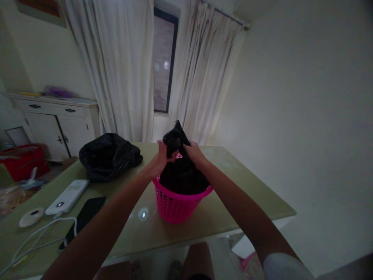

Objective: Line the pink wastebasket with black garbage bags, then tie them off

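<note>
Basket [177, 206], one, pink, left hand [161, 160] and right hand [195, 153] above, grip pinching one black bag [174, 142]

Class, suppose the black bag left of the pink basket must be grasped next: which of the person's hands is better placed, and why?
Probably the left hand: it is nearer that black bag, while the right hand is farther across. Both hands grip black plastic above the pink basket.

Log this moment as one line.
left hand: gripping black bag; right hand: gripping same bag; bag: partly inside pink basket; basket: on table; second black bag: left of basket
</note>
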